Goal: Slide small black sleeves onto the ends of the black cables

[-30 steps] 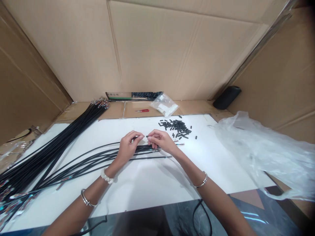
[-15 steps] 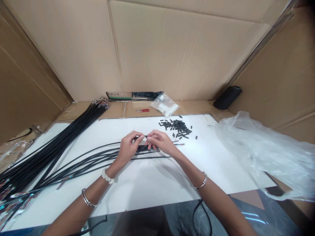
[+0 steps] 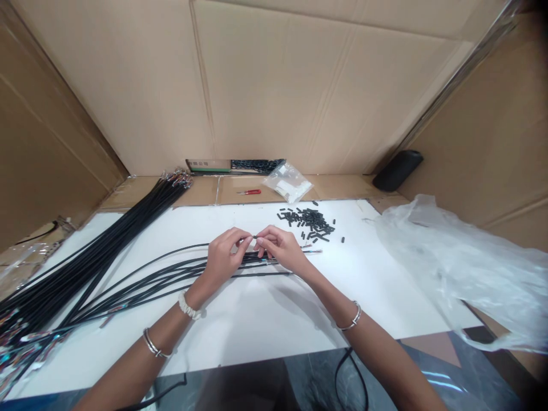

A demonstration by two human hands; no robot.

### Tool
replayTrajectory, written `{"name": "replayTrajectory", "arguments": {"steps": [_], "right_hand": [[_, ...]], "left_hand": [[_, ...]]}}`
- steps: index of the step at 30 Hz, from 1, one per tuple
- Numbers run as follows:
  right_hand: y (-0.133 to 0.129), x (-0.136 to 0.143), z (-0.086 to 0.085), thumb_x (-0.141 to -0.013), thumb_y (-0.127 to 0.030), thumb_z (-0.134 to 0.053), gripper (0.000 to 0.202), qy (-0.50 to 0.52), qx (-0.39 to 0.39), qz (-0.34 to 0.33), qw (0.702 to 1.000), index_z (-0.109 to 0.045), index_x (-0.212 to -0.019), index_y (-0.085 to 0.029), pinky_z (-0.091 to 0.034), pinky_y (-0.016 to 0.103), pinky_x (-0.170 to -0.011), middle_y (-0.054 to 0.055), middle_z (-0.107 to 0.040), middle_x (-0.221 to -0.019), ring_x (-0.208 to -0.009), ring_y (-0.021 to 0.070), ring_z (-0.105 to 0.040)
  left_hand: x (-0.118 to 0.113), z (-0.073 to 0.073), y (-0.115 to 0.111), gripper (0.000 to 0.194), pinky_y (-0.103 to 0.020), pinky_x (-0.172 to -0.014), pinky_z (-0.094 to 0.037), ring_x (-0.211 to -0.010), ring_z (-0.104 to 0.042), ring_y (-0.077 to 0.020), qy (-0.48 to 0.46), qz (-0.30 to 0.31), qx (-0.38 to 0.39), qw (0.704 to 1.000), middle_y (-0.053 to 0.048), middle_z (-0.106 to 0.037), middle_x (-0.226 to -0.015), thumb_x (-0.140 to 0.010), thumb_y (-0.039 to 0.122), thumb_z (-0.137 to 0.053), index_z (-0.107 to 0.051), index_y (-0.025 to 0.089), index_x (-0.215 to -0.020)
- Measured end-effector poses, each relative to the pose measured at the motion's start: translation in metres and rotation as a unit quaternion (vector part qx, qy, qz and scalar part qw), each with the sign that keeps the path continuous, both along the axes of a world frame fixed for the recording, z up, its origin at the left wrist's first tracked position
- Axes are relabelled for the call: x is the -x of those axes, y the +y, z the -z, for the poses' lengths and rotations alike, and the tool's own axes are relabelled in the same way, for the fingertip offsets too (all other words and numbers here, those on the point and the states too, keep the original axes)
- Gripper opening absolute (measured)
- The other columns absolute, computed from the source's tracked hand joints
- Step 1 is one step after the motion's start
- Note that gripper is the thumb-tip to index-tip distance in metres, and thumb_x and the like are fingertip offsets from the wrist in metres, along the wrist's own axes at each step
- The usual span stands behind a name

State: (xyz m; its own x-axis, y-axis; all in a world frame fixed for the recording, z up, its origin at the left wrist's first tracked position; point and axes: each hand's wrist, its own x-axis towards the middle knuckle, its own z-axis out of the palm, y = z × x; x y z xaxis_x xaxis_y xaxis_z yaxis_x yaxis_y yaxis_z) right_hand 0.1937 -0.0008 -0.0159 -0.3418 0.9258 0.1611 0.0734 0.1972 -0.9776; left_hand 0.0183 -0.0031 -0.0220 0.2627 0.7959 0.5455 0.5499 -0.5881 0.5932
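My left hand [image 3: 225, 251] pinches a black cable whose end reaches the fingertips. My right hand [image 3: 280, 246] meets it there, its thumb and fingers closed on a small black piece [image 3: 255, 237] at the cable's end. Under both hands several black cables [image 3: 171, 273] lie side by side on the white table [image 3: 257, 325], with thin coloured wires [image 3: 314, 251] showing at their right ends. Just behind my right hand is a loose pile of short black tubes [image 3: 314, 221].
A thick bundle of black cables [image 3: 103, 240] lies at the left. Behind the table are red-handled snips [image 3: 252, 192] and a clear bag [image 3: 289, 184]. A black roll [image 3: 397, 170] and plastic sheeting [image 3: 466, 268] are at the right. Cardboard walls surround the table.
Both hands stay together at nearly the same spot, with only slight finger movement. The whole view has shifted a little.
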Motion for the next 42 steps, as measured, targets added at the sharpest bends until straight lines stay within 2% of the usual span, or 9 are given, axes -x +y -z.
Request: {"name": "replayTrajectory", "arguments": {"steps": [5,13,27,34,42], "right_hand": [[-0.001,0.0,0.001,-0.086,-0.04,-0.054,0.022,0.002,-0.007,0.002,1.0,-0.055,-0.087,-0.018,-0.042,0.022,-0.047,0.003,-0.066,-0.075,-0.058,0.0129,-0.062],[0.003,0.001,0.006,-0.084,-0.039,-0.059,0.023,0.083,0.044,-0.028,0.995,-0.054,-0.086,-0.017,-0.04,0.022,-0.047,0.004,-0.066,-0.074,-0.058,0.0132,-0.062],[0.007,0.002,0.01,-0.079,-0.044,-0.064,0.029,0.139,0.1,-0.048,0.984,-0.054,-0.085,-0.017,-0.041,0.022,-0.047,0.004,-0.068,-0.073,-0.058,0.0125,-0.061],[0.008,0.001,0.01,-0.081,-0.042,-0.062,0.027,0.144,0.093,-0.058,0.984,-0.054,-0.087,-0.017,-0.04,0.021,-0.049,0.004,-0.068,-0.075,-0.058,0.0115,-0.061],[0.008,0.0,0.01,-0.082,-0.046,-0.059,0.029,0.086,0.051,-0.046,0.994,-0.055,-0.087,-0.018,-0.042,0.023,-0.05,0.004,-0.067,-0.075,-0.059,0.0132,-0.062]], "left_hand": [[0.001,0.001,0.0,0.016,-0.027,-0.067,-0.04,-0.07,-0.053,-0.0149,0.015,0.006,-0.024,1.0,-0.004,-0.063,-0.078,-0.091,0.024,-0.047,-0.06,0.018,-0.083],[0.002,-0.001,0.001,0.014,-0.027,-0.068,-0.041,-0.071,-0.053,-0.0148,0.015,0.018,-0.042,0.999,-0.004,-0.063,-0.079,-0.091,0.021,-0.047,-0.06,0.018,-0.084],[0.005,0.004,0.003,0.014,-0.03,-0.075,-0.045,-0.08,-0.059,-0.0172,0.008,0.033,-0.067,0.997,-0.006,-0.065,-0.085,-0.09,0.023,-0.048,-0.061,0.019,-0.087],[0.005,0.001,0.004,0.013,-0.03,-0.074,-0.045,-0.078,-0.058,-0.0166,-0.004,0.054,-0.055,0.997,-0.005,-0.064,-0.083,-0.09,0.023,-0.05,-0.061,0.019,-0.085],[0.008,0.002,0.005,0.017,-0.029,-0.073,-0.042,-0.076,-0.057,-0.0165,0.056,0.051,-0.058,0.995,-0.005,-0.065,-0.083,-0.091,0.024,-0.046,-0.061,0.018,-0.084]]}}
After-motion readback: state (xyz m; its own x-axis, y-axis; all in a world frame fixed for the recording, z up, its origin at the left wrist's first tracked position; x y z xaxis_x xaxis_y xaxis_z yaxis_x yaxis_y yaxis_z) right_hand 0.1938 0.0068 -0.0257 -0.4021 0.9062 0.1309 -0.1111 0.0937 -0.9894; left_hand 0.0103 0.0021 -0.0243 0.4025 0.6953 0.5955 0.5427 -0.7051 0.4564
